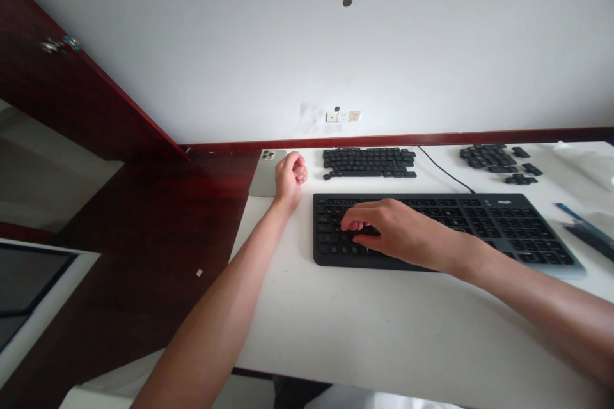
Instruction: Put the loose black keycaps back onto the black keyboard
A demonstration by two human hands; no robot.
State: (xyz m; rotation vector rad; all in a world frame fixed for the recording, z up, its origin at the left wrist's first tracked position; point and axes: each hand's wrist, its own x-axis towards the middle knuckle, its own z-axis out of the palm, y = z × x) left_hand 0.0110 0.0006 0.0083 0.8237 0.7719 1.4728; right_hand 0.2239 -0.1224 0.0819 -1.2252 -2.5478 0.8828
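A dark keyboard [374, 262] lies across the white table, with black keycaps on its left part and many bare key positions elsewhere. My right hand [388, 230] rests over its left side, fingers curled and thumb drawn near them at the keys. Whatever is between those fingertips is too small to make out. My left hand [290, 172] is curled into a loose fist beside a phone [262, 179], partly covering its right edge. The inside of the fist is hidden. Behind the keyboard, rows of loose keycaps [367, 163] are laid out in keyboard order.
More loose keycaps [489, 158] lie in a heap at the back right. A cable [446, 172] runs from the keyboard to the wall edge. Blue and black slender tools [588, 227] and crumpled white plastic [588, 163] are on the right. A red door [71, 70] stands at the left.
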